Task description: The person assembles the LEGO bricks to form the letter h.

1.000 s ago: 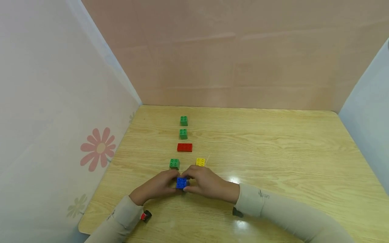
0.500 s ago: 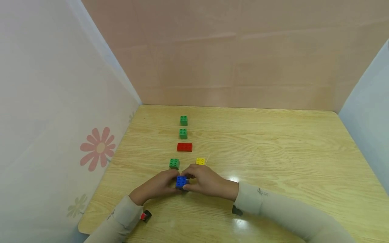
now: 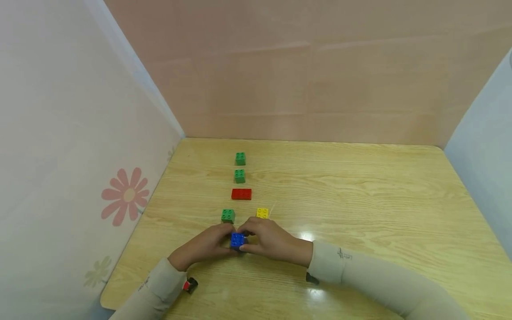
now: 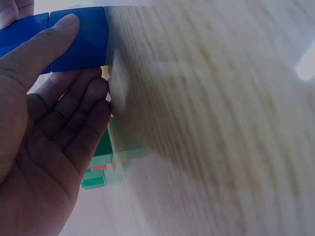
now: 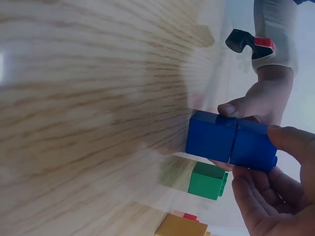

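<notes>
Walls (image 3: 312, 66) stood behind and beside a big pale wood table (image 3: 360, 186), and a pink flower (image 3: 128, 194) showed on the left one. Two cream sleeves (image 3: 372, 275) reached over the near side. The left hand (image 3: 206, 244) and the right hand (image 3: 272, 238) met near the front, with a little blue tower (image 3: 237, 240) right between their fingertips. The tower stood up tall, its long way going up from the wood, and neither hand was nearer, since both touched it. The left hand gripped low, its thumb and fingers around the lower blue block (image 5: 211, 137). The right hand pinched higher, thumb on one side and fingers on the other side of the upper blue block (image 5: 253, 150). Both were shiny and deep blue, and they lined up well. A thin line ran between them, so I could not tell if they were pushed all the way together. Farther off lay a long red block (image 3: 242, 194), pointing left to right. Past it sat a green block (image 3: 239, 176), then the farthest green block (image 3: 240, 158). Another, the near green block (image 3: 228, 216), sat just past the left hand. The right hand's fingers hid part of the yellow block (image 3: 262, 213). Smallest were the round bumps (image 5: 275, 161) on the tower's top.
</notes>
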Demonstrator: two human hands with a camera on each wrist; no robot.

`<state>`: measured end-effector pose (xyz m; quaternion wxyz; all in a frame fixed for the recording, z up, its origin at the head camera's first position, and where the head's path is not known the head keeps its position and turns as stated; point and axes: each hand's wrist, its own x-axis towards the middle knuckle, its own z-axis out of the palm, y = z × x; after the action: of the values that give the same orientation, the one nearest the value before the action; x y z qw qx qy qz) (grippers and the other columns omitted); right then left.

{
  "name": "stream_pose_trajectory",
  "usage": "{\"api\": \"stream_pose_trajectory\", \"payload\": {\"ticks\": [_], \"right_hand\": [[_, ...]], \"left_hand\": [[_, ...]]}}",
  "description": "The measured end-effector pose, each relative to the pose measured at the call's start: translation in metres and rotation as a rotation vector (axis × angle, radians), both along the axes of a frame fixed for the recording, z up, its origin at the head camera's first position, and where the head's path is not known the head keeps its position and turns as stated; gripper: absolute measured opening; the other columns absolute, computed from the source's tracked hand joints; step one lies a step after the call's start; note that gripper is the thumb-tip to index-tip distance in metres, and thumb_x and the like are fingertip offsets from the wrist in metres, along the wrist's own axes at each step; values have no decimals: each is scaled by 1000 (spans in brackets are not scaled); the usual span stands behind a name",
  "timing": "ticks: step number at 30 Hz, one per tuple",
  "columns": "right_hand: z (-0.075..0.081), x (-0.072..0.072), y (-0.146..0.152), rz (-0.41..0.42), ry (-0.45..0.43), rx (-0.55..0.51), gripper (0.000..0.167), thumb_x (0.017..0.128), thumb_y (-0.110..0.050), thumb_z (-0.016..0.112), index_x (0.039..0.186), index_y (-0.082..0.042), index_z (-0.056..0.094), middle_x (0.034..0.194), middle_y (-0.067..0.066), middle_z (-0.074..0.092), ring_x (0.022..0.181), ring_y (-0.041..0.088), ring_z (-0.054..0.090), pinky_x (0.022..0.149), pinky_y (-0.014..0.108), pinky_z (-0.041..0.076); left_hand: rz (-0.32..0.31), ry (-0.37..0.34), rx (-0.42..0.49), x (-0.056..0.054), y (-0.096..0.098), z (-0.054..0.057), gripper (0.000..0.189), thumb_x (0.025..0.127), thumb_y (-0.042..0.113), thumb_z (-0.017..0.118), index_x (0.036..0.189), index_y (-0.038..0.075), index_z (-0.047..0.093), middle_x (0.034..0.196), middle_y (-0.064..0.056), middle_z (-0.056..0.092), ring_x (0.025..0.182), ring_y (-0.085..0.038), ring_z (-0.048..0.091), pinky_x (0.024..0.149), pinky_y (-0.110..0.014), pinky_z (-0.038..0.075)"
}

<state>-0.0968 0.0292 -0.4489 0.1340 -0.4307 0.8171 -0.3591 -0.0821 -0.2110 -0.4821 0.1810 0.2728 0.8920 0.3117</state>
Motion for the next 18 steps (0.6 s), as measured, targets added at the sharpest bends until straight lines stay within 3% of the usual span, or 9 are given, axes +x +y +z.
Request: {"api": "stream_pose_trajectory", "payload": {"ticks": [18], "right_hand": [[-2, 1, 2, 30, 85, -34, 33, 91, -29, 71, 118, -11, 68, 108, -6, 63, 99, 9, 63, 81, 20, 53]], "left_hand": [[9, -17, 11, 1, -1, -1, 33, 84, 40, 76, 110, 25, 62, 104, 18, 60, 96, -1, 58, 86, -26, 50]]}}
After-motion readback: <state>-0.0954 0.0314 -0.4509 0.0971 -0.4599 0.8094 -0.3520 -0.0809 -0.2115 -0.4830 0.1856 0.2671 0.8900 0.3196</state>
